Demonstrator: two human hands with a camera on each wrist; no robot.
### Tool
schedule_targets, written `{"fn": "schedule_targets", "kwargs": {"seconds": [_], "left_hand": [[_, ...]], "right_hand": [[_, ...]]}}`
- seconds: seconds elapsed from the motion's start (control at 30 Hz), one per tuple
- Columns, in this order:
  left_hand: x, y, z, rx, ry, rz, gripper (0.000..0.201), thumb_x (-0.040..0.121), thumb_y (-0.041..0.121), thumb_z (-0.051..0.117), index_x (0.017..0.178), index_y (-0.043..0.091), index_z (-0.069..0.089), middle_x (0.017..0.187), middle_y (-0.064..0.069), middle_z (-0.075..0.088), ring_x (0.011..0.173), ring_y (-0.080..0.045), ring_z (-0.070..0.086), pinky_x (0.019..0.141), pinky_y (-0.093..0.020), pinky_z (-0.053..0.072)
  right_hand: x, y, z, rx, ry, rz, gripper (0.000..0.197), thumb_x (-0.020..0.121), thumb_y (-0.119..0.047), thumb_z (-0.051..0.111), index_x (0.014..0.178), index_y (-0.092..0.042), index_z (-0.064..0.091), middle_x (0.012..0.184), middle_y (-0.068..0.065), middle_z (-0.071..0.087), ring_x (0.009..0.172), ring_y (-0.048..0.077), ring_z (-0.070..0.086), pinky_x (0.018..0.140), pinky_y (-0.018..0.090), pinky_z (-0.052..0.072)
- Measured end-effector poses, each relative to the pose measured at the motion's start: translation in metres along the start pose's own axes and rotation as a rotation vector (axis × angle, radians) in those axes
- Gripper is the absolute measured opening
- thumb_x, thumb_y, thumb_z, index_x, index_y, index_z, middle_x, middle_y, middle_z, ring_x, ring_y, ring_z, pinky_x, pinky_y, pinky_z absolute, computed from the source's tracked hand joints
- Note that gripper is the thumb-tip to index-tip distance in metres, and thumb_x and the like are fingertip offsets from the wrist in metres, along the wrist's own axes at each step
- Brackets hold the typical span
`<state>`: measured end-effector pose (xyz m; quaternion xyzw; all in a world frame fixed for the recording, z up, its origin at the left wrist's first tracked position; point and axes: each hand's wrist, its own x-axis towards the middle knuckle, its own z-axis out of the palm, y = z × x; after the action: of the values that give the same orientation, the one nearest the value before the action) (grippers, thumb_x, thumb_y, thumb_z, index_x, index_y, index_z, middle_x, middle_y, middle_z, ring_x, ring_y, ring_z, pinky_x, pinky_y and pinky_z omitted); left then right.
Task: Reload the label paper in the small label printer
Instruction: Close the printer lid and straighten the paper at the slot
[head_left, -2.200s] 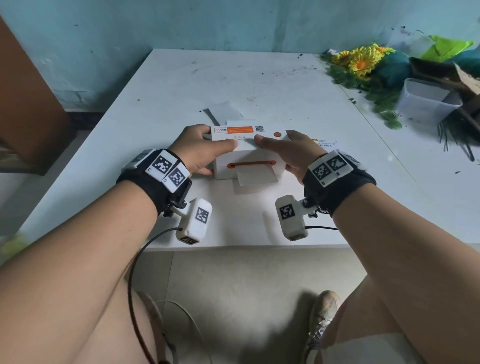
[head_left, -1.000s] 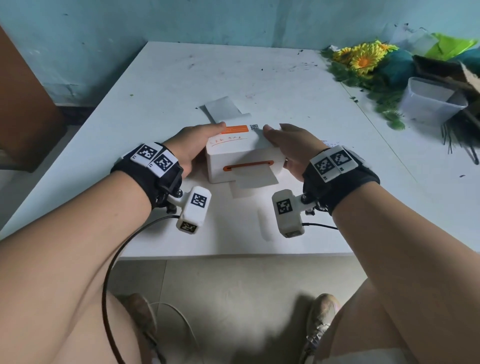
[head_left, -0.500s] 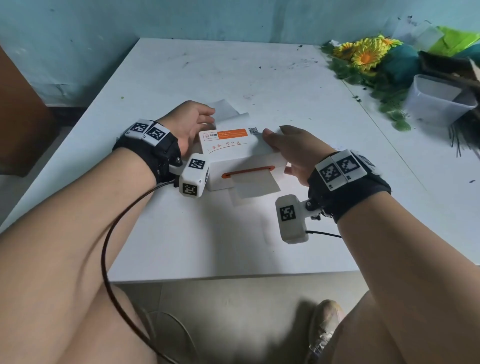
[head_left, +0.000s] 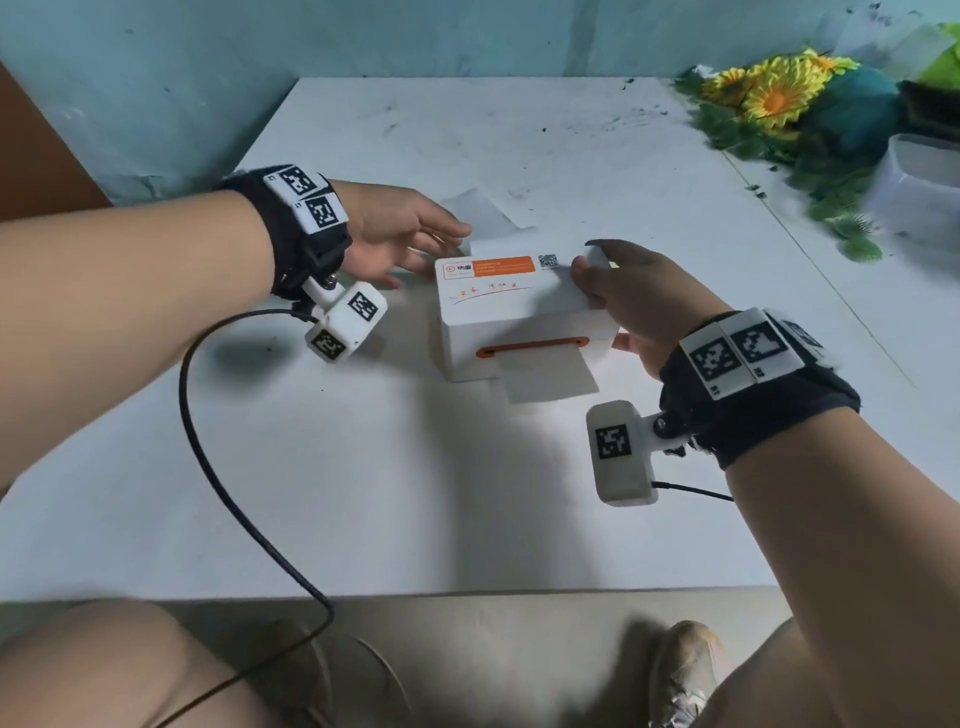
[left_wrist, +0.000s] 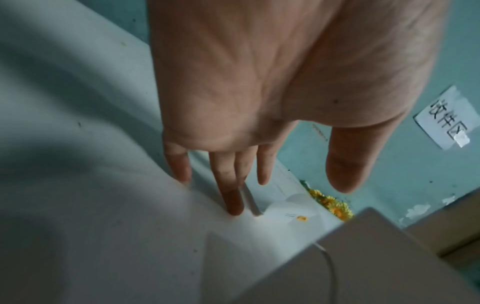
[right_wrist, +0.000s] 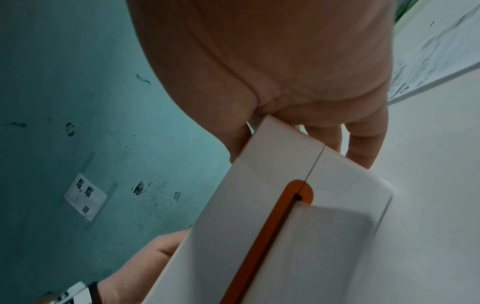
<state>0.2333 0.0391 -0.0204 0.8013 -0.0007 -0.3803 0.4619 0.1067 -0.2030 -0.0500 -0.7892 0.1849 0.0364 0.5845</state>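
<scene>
The small white label printer (head_left: 519, 317) with an orange slot stands in the middle of the white table (head_left: 415, 493). A strip of label paper (head_left: 548, 376) hangs out of its front slot. More white paper (head_left: 485, 210) lies flat behind it. My right hand (head_left: 613, 301) grips the printer's right end, thumb on top and fingers round the side; the right wrist view shows this hold on the printer (right_wrist: 285, 205). My left hand (head_left: 431, 249) is off the printer at its rear left corner. Its fingers (left_wrist: 228, 174) are straight, tips down on the white surface.
Artificial sunflowers (head_left: 774, 88) and a clear plastic tub (head_left: 919, 182) crowd the far right of the table. A black cable (head_left: 223, 467) runs from my left wrist over the table's front edge. A teal wall stands close behind the table.
My left hand has let go of the printer's left side and moved back beside its rear left corner, fingers straightened. My right hand keeps its grip; the printer is turned slightly.
</scene>
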Motion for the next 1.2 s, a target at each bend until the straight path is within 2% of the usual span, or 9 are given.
{"fn": "schedule_targets", "kwargs": {"seconds": [0.37,0.57,0.67,0.77,0.87,0.97,1.03,1.13,1.2], "left_hand": [[0.026,0.024,-0.007,-0.023,0.156,-0.001,0.013,0.102,0.029,0.059,0.115,0.025,0.063,0.126,0.006,0.062,0.104,-0.015,0.061,0.077,-0.034,0.043],[0.004,0.014,-0.002,-0.191,0.186,0.006,0.019,0.103,0.038,0.058,0.112,0.021,0.062,0.138,-0.004,0.059,0.113,-0.023,0.063,0.107,-0.048,0.047],[-0.030,0.000,0.015,-0.258,0.158,-0.007,0.032,0.104,0.043,0.054,0.124,0.018,0.055,0.125,-0.011,0.066,0.098,-0.026,0.068,0.090,-0.049,0.056],[-0.066,-0.023,0.044,-0.300,0.002,0.000,0.029,0.105,0.039,0.053,0.118,0.018,0.068,0.111,-0.008,0.075,0.090,-0.027,0.073,0.086,-0.047,0.058],[-0.092,-0.047,0.067,-0.434,0.107,0.062,0.021,0.108,0.018,0.053,0.122,0.013,0.068,0.114,-0.007,0.074,0.095,-0.021,0.074,0.069,-0.044,0.067],[-0.111,-0.060,0.074,-0.529,0.224,0.087,0.018,0.107,0.006,0.054,0.118,0.008,0.068,0.107,-0.006,0.076,0.072,-0.013,0.079,0.054,-0.032,0.064],[-0.121,-0.072,0.073,-0.483,0.264,0.076,0.015,0.101,0.005,0.064,0.113,0.011,0.071,0.113,-0.004,0.078,0.085,-0.014,0.081,0.065,-0.032,0.064],[-0.127,-0.092,0.077,-0.288,0.336,0.044,0.025,0.092,0.015,0.080,0.115,0.020,0.072,0.126,-0.003,0.076,0.122,-0.024,0.070,0.095,-0.038,0.058],[-0.130,-0.096,0.081,-0.225,0.416,0.076,0.016,0.093,0.025,0.079,0.107,0.026,0.072,0.128,0.000,0.075,0.127,-0.020,0.066,0.102,-0.035,0.054]], "right_hand": [[0.009,0.002,0.003,0.014,-0.036,0.014,0.057,0.077,-0.056,0.068,0.133,-0.044,0.064,0.125,0.007,0.078,0.124,0.043,0.071,0.108,0.072,0.053],[0.008,0.000,0.004,0.093,-0.043,0.030,0.044,0.076,-0.049,0.069,0.117,-0.034,0.073,0.125,0.015,0.078,0.098,0.028,0.067,0.107,0.060,0.054],[-0.002,-0.003,0.005,0.087,-0.039,0.019,0.042,0.083,-0.051,0.072,0.109,-0.018,0.070,0.126,0.018,0.077,0.112,0.036,0.073,0.112,0.063,0.053],[-0.016,0.001,0.009,0.080,-0.062,0.040,0.055,0.097,-0.054,0.068,0.132,-0.012,0.068,0.123,0.009,0.065,0.115,0.030,0.064,0.117,0.060,0.051],[-0.032,0.004,0.015,0.164,-0.136,0.085,0.061,0.078,-0.067,0.078,0.115,-0.019,0.069,0.137,0.015,0.070,0.127,0.035,0.068,0.117,0.059,0.051],[-0.057,0.000,0.015,0.335,-0.151,0.101,0.030,0.095,-0.032,0.081,0.105,-0.008,0.067,0.115,0.021,0.076,0.111,0.036,0.074,0.112,0.050,0.056],[-0.069,-0.002,0.015,0.362,-0.126,0.079,0.014,0.098,-0.007,0.076,0.107,-0.009,0.067,0.102,0.013,0.073,0.104,0.030,0.072,0.104,0.043,0.059],[-0.073,0.000,0.015,0.328,-0.078,0.025,0.058,0.095,0.005,0.075,0.149,-0.009,0.059,0.126,0.016,0.075,0.120,0.030,0.073,0.112,0.047,0.057],[-0.073,0.000,0.016,0.310,-0.066,-0.008,0.060,0.095,0.005,0.076,0.151,-0.005,0.058,0.132,0.021,0.074,0.117,0.030,0.074,0.112,0.049,0.057]]}}
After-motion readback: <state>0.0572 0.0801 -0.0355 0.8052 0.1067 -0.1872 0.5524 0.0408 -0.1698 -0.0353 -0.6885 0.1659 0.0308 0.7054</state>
